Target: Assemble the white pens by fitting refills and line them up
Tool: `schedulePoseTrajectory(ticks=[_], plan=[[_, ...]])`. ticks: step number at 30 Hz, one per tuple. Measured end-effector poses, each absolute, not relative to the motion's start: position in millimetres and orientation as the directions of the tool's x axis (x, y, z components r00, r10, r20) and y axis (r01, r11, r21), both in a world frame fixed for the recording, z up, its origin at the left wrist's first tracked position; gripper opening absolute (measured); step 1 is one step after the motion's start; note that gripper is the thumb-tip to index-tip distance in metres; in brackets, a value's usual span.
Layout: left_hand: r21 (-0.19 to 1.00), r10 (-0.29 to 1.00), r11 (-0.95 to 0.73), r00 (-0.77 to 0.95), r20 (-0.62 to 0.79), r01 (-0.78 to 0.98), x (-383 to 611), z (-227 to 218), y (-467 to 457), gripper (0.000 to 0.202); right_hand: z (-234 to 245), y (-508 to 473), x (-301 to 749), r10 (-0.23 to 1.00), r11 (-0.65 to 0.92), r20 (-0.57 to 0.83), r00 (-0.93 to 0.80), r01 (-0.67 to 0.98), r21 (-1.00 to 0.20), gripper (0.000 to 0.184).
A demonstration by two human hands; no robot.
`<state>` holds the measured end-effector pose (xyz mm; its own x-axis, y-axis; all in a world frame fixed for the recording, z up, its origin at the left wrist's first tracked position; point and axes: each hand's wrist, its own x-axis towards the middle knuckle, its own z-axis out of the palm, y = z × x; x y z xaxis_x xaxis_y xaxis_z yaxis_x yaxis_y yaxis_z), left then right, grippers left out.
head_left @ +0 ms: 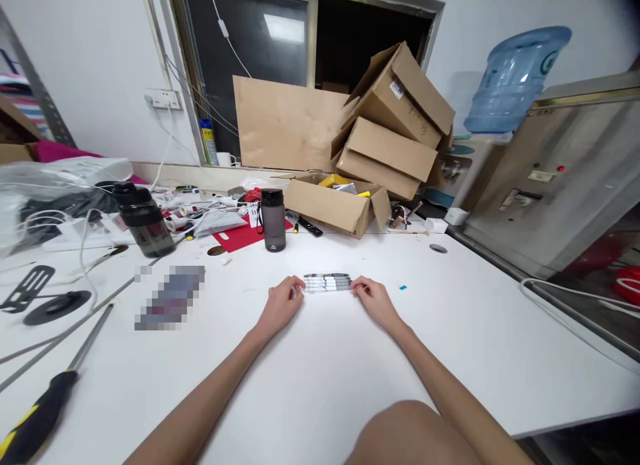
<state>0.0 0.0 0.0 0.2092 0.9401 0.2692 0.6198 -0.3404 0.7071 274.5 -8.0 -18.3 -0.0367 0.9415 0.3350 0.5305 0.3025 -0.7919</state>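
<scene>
Several grey-and-black pens [327, 282] lie side by side in a row on the white table [320, 372]. My left hand [281, 305] rests at the row's left end, fingers curled, fingertips touching the pen ends. My right hand [374, 300] sits at the right end, fingers likewise curled against the pens. Both hands press the row between them. My bare knee shows at the bottom edge.
A dark drinking bottle [273, 220] stands behind the pens, a larger one [143, 218] at the left. A screwdriver [45, 405] lies front left. Cardboard boxes [390, 125] pile at the back, a water jug [515, 78] at the right. A small blue scrap [403, 288] lies nearby.
</scene>
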Motion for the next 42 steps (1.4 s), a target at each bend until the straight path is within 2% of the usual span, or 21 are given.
schedulePoseTrajectory(ticks=[7, 14, 23, 30, 37, 42], plan=[[0.672, 0.939, -0.340, 0.197, 0.282, 0.658, 0, -2, 1, 0.024, -20, -5, 276, 0.923, 0.336, 0.384, -0.028, 0.545, -0.768, 0.025], [0.605, 0.936, -0.329, 0.165, 0.312, 0.725, 0, -7, 6, 0.016, -30, 2, 281, 0.889, 0.371, 0.458, 0.000, 0.588, -0.719, 0.022], [0.584, 0.926, -0.371, 0.240, 0.291, 0.722, -1, -9, 4, 0.014, -30, 0, 280, 0.884, 0.412, 0.457, -0.097, 0.622, -0.666, 0.017], [0.616, 0.912, -0.407, 0.265, 0.313, 0.674, -1, -6, 4, 0.012, -24, -8, 275, 0.873, 0.435, 0.466, -0.145, 0.666, -0.607, 0.010], [0.757, 0.880, -0.474, 0.283, 0.382, 0.451, 4, -5, 1, 0.014, -15, -17, 267, 0.885, 0.427, 0.439, -0.153, 0.643, -0.636, 0.014], [0.765, 0.872, -0.485, 0.304, 0.384, 0.424, 6, -5, 1, 0.017, -12, -20, 265, 0.862, 0.475, 0.459, -0.215, 0.656, -0.586, 0.019]])
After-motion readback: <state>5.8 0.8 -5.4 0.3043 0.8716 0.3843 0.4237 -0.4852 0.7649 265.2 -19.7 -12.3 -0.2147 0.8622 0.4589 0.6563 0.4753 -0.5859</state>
